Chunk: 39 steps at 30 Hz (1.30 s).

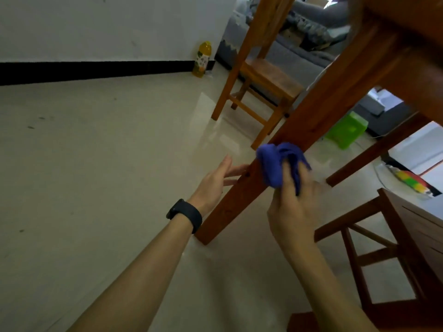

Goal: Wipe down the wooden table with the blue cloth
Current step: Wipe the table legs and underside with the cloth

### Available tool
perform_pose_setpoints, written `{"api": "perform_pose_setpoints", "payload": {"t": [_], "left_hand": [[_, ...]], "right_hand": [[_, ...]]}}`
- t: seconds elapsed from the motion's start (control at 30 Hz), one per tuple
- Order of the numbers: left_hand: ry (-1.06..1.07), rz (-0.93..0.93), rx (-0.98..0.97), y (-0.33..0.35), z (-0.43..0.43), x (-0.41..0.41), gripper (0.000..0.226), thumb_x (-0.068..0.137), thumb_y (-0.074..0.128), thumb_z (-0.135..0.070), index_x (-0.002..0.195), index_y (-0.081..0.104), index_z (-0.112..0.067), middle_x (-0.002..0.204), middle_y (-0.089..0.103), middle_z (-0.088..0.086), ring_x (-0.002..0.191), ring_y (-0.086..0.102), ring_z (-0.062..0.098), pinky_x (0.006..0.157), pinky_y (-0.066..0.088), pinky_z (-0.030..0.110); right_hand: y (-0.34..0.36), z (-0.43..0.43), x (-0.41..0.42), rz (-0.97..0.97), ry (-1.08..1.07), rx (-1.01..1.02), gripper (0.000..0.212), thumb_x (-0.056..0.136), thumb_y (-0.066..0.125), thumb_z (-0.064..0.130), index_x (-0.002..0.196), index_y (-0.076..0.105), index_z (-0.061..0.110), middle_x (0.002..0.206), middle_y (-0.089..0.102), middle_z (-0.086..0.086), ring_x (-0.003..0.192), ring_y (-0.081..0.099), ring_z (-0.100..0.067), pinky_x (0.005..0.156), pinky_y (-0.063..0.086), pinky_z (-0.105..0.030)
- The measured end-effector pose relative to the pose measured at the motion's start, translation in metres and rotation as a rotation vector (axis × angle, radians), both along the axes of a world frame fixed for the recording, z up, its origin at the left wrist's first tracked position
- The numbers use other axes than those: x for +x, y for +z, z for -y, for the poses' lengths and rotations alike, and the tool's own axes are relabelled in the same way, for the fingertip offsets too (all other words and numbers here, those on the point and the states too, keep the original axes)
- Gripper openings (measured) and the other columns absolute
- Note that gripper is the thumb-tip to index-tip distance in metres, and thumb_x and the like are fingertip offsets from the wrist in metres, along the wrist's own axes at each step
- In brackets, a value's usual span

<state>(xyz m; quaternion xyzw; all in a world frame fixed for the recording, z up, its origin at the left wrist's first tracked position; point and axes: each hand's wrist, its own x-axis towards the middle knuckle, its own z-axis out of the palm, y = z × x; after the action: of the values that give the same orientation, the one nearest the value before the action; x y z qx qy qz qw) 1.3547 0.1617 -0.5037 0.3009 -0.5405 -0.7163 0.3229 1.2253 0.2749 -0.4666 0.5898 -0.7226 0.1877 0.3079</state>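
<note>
The wooden table [393, 56] fills the upper right, seen from low down, and its near leg [239, 200] slants down to the floor at centre. My right hand [291, 207] holds the bunched blue cloth [275, 164] pressed against that leg about halfway up. My left hand [215, 180], with a black band on the wrist, reaches to the leg's left side with its fingers spread, the fingertips touching or hidden behind the wood.
A wooden chair [261, 92] stands behind the leg, another wooden stool [395, 248] at lower right. A yellow bottle [202, 59] stands by the white wall. A green box [345, 130], a grey sofa [287, 51] and coloured items [412, 180] lie beyond. Pale tiled floor [96, 164] spreads left.
</note>
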Motion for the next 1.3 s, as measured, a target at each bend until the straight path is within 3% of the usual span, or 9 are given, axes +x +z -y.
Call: {"api": "perform_pose_setpoints", "payload": {"t": [0.13, 0.23, 0.33, 0.57, 0.8, 0.97, 1.07, 1.17, 1.3], "left_hand": [[-0.061, 0.024, 0.004, -0.02, 0.004, 0.007, 0.059, 0.102, 0.016, -0.056, 0.134, 0.058, -0.03, 0.132, 0.06, -0.012, 0.116, 0.053, 0.002, 0.097, 0.032, 0.026], [-0.092, 0.005, 0.056, -0.026, 0.005, 0.01, 0.051, 0.104, 0.019, -0.052, 0.124, 0.062, -0.033, 0.115, 0.064, -0.019, 0.094, 0.058, -0.016, 0.081, 0.039, 0.007], [-0.084, 0.046, 0.007, -0.017, 0.01, 0.007, 0.053, 0.102, 0.017, -0.056, 0.129, 0.058, -0.038, 0.13, 0.059, -0.014, 0.11, 0.052, -0.005, 0.1, 0.029, 0.027], [-0.094, 0.055, 0.126, -0.022, 0.002, -0.005, 0.06, 0.102, 0.019, -0.058, 0.135, 0.057, -0.026, 0.137, 0.056, -0.009, 0.125, 0.05, 0.008, 0.1, 0.037, 0.033], [0.038, 0.119, 0.108, -0.001, -0.008, -0.007, 0.043, 0.102, 0.019, -0.058, 0.11, 0.059, -0.044, 0.129, 0.061, -0.01, 0.125, 0.053, 0.014, 0.112, 0.031, 0.052], [0.095, 0.141, 0.074, 0.014, -0.011, -0.014, 0.034, 0.104, 0.031, -0.046, 0.101, 0.062, -0.034, 0.112, 0.069, -0.005, 0.098, 0.065, 0.005, 0.092, 0.047, 0.034], [0.066, 0.342, 0.007, -0.005, -0.018, -0.013, 0.03, 0.103, 0.036, -0.047, 0.108, 0.06, -0.029, 0.098, 0.062, -0.011, 0.086, 0.063, 0.003, 0.077, 0.047, 0.027], [0.027, 0.597, -0.13, -0.043, -0.04, -0.011, 0.05, 0.09, 0.043, -0.069, 0.127, 0.051, -0.037, 0.12, 0.054, -0.004, 0.111, 0.059, 0.019, 0.092, 0.05, 0.037], [0.192, 0.337, 0.237, -0.068, -0.061, -0.002, 0.044, 0.091, 0.061, -0.054, 0.121, 0.054, -0.024, 0.112, 0.07, 0.007, 0.093, 0.072, 0.026, 0.079, 0.061, 0.046]], "right_hand": [[-0.05, -0.001, 0.008, 0.241, 0.12, 0.943, 0.048, 0.092, 0.055, 0.016, 0.138, 0.053, 0.03, 0.144, 0.049, 0.004, 0.116, 0.056, -0.019, 0.097, 0.049, -0.034], [-0.029, 0.001, 0.021, 0.328, 0.157, 0.333, 0.05, 0.09, 0.057, 0.014, 0.14, 0.05, 0.021, 0.148, 0.044, 0.0, 0.127, 0.048, -0.019, 0.107, 0.04, -0.032], [-0.003, 0.018, 0.016, 0.098, 0.162, -0.204, 0.048, 0.09, 0.055, 0.009, 0.138, 0.046, 0.014, 0.148, 0.037, -0.013, 0.124, 0.045, -0.033, 0.108, 0.034, -0.032], [-0.088, 0.001, 0.005, 0.181, 0.051, 0.754, 0.048, 0.091, 0.056, 0.023, 0.136, 0.052, 0.036, 0.149, 0.044, 0.01, 0.113, 0.048, -0.025, 0.081, 0.05, -0.035], [0.009, 0.02, 0.004, -0.01, 0.193, -0.154, 0.041, 0.093, 0.051, 0.014, 0.133, 0.058, 0.012, 0.146, 0.049, -0.011, 0.105, 0.051, -0.035, 0.09, 0.041, -0.037], [-0.06, 0.027, -0.004, -0.105, 0.109, 0.071, 0.042, 0.083, 0.067, 0.013, 0.124, 0.065, 0.014, 0.141, 0.054, -0.012, 0.105, 0.054, -0.044, 0.084, 0.051, -0.05], [-0.11, 0.016, 0.005, 0.282, 0.201, 0.403, 0.049, 0.081, 0.071, 0.014, 0.129, 0.063, 0.018, 0.143, 0.053, -0.006, 0.118, 0.054, -0.036, 0.096, 0.049, -0.044], [-0.11, 0.011, 0.015, 0.97, 0.238, 0.264, 0.048, 0.081, 0.066, 0.01, 0.125, 0.056, 0.029, 0.127, 0.059, 0.004, 0.112, 0.058, -0.013, 0.095, 0.05, -0.029], [-0.098, 0.003, 0.006, 1.77, 0.367, 0.295, 0.053, 0.081, 0.072, -0.004, 0.12, 0.051, 0.025, 0.119, 0.065, 0.005, 0.106, 0.066, -0.013, 0.077, 0.056, -0.023]]}}
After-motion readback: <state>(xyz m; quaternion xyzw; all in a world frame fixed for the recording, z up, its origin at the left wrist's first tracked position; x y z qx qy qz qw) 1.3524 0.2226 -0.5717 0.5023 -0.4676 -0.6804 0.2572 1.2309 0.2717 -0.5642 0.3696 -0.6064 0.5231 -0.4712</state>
